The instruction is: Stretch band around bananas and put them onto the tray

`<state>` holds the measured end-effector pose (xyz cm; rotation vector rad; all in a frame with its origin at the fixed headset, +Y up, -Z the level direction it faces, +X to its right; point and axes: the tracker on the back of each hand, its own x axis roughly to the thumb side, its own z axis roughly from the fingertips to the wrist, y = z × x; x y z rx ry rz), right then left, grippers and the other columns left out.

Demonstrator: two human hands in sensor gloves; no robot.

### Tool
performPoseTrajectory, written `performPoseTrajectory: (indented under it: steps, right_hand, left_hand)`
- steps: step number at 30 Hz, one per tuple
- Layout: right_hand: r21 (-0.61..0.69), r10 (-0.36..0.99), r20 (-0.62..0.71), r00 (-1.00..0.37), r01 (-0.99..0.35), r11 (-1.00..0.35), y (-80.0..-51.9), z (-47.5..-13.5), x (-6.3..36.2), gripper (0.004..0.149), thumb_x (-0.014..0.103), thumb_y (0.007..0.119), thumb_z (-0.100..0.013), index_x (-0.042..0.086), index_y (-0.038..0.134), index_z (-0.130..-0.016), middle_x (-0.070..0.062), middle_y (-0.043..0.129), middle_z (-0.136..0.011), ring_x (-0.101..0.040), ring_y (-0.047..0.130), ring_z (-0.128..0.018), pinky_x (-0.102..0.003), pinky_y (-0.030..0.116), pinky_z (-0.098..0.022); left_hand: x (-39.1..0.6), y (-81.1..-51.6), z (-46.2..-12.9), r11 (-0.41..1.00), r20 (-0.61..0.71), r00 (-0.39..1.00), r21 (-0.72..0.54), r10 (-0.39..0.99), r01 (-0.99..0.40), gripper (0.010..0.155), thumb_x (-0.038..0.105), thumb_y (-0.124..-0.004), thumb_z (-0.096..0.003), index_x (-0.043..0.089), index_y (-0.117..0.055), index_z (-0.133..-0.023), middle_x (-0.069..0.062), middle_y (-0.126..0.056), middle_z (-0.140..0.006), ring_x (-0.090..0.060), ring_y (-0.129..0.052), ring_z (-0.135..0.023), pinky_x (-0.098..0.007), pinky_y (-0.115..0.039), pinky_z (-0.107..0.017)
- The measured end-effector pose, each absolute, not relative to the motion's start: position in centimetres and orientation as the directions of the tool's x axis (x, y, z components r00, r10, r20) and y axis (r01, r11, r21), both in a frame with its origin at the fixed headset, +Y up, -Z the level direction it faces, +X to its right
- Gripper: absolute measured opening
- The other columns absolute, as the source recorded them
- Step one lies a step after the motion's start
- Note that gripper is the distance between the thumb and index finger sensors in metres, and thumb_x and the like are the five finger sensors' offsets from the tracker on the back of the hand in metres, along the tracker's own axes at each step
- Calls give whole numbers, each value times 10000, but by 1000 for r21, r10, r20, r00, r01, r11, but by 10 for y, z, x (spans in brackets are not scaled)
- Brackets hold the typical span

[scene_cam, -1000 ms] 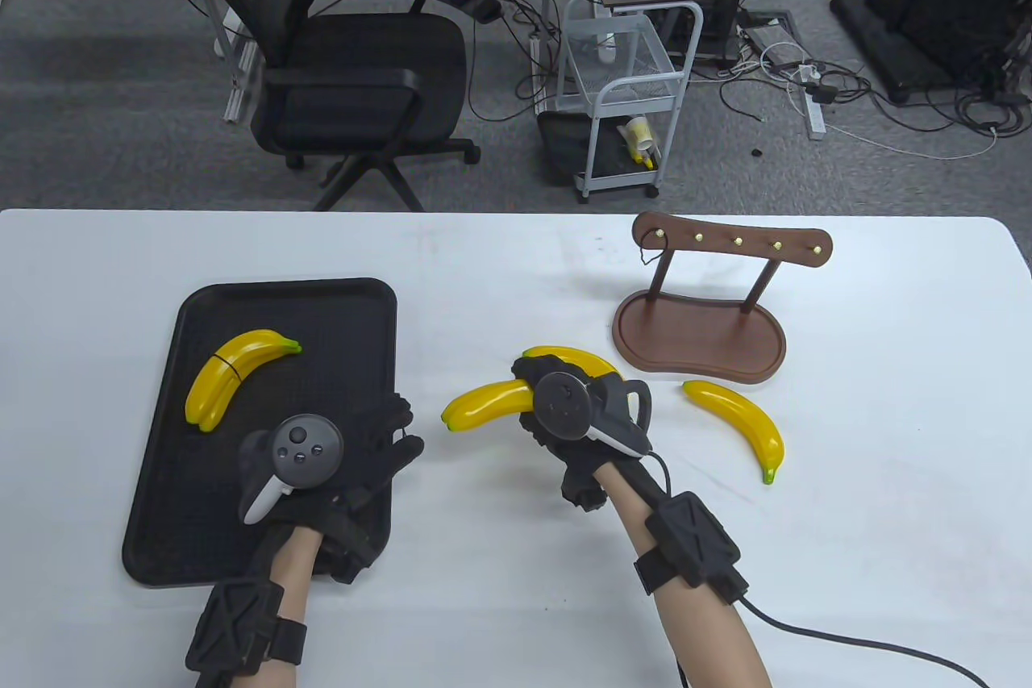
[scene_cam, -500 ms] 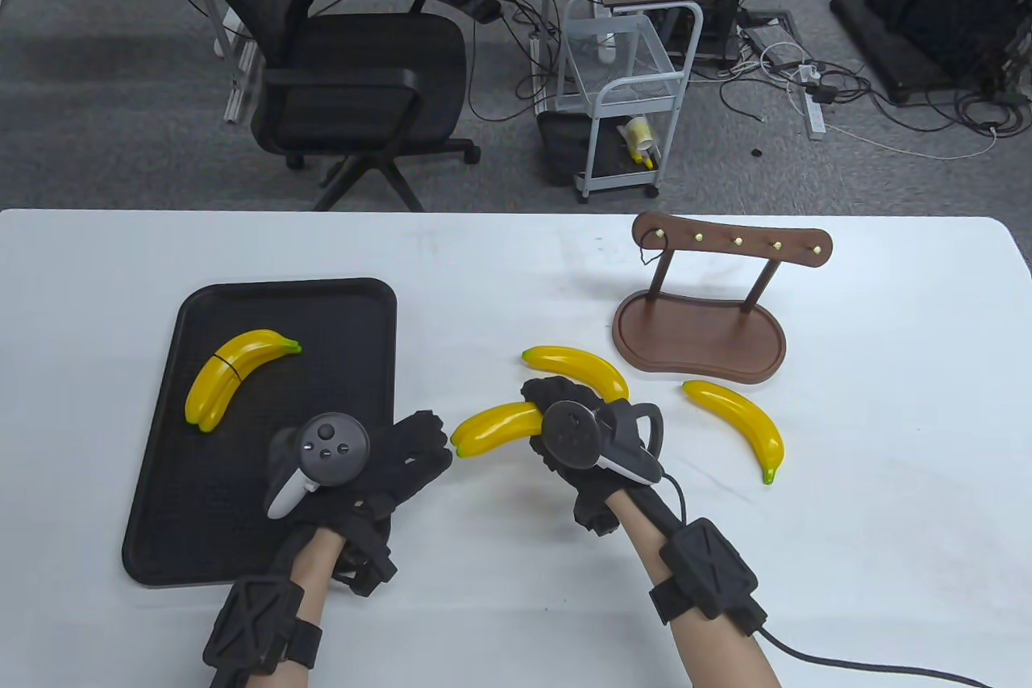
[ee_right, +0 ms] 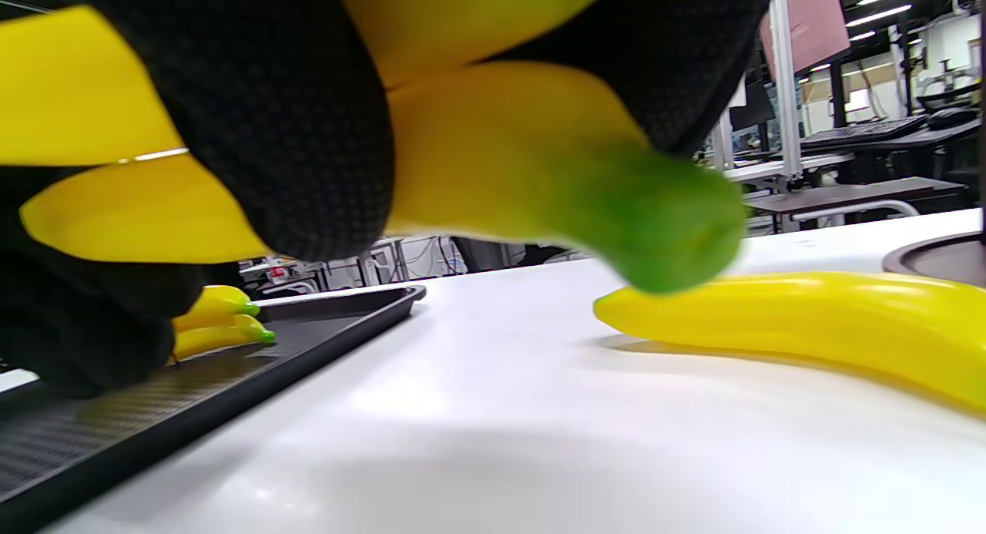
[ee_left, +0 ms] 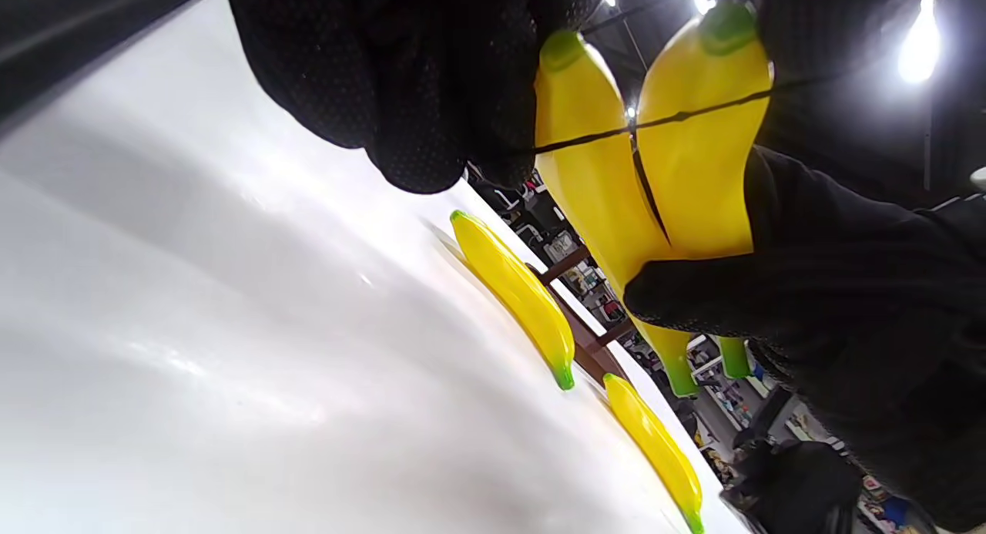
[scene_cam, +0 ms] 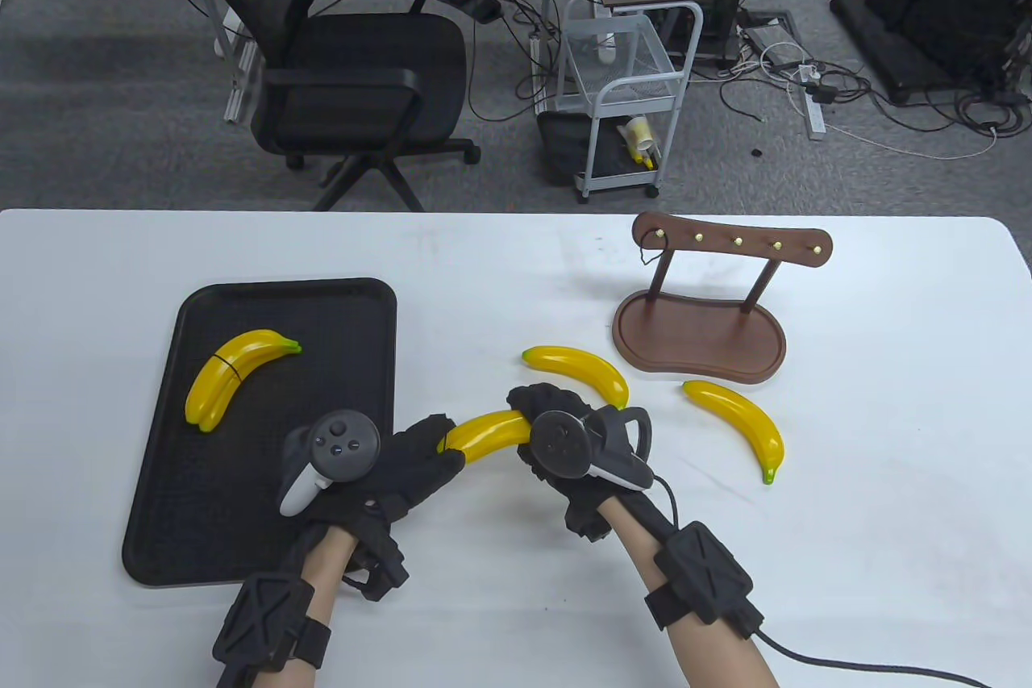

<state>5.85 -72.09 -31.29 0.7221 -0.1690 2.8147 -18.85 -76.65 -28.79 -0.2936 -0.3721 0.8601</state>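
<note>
Right hand (scene_cam: 556, 430) is gripping two bananas (scene_cam: 484, 434) above the tabletop (scene_cam: 500, 583); left hand (scene_cam: 403, 470) is pinching the band (ee_left: 693, 112) across them.

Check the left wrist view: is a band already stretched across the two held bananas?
Yes, a thin dark band runs taut across both held bananas near their green tips, with the left hand pinching one end.
</note>
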Motion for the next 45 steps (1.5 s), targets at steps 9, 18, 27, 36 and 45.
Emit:
performPoseTrajectory:
  steps: [9, 18, 27, 36, 45]
  right_hand:
    - [-108, 139, 574, -807, -243, -964, -715, -301, 48, 695, 310, 973, -404, 151, 650, -998, -110, 777, -989, -373, 910, -786, -462, 860, -543]
    - [-128, 116, 616, -779, -245, -961, -711, -291, 41, 693, 292, 970, -408, 145, 648, -1003, -117, 769, -997, -373, 906, -803, -464, 863, -554]
    - [-122, 121, 637, -761, -254, -960, -713, -292, 43, 711, 281, 911, -456, 144, 549, -1053, -130, 668, -1050, -370, 819, -871, -455, 811, -607]
    - [48, 276, 642, -715, -322, -946, -710, -300, 53, 744, 373, 837, -501, 142, 466, -1102, -160, 590, -1115, -420, 746, -939, -528, 739, -634]
    - [338, 617, 535, -577, -523, -783, -716, -316, 72, 845, 556, 752, -500, 117, 401, -1131, -203, 528, -1145, -477, 695, -958, -582, 694, -632]
  left_hand:
    - [-185, -766, -288, 572, 182, 554, -434, 813, -696, 873, 660, -609, -550, 25, -547, -1145, -182, -807, -1069, -413, -863, -942, -567, -688, -731]
    - [-185, -762, -286, 534, 179, 514, -458, 839, -711, 857, 636, -628, -574, 12, -525, -1152, -216, -776, -1094, -445, -837, -955, -582, -672, -733]
    - [-188, -760, -285, 547, 168, 526, -375, 834, -748, 823, 635, -688, -592, 60, -522, -1157, -192, -765, -1102, -429, -813, -966, -566, -661, -745]
    - [-190, -753, -284, 604, 214, 565, -325, 797, -728, 811, 632, -708, -583, 102, -504, -1163, -167, -726, -1134, -417, -778, -999, -559, -638, -766]
    - [-189, -743, -281, 658, 309, 583, -290, 751, -695, 809, 635, -723, -560, 145, -497, -1162, -131, -709, -1152, -394, -755, -1028, -544, -619, -789]
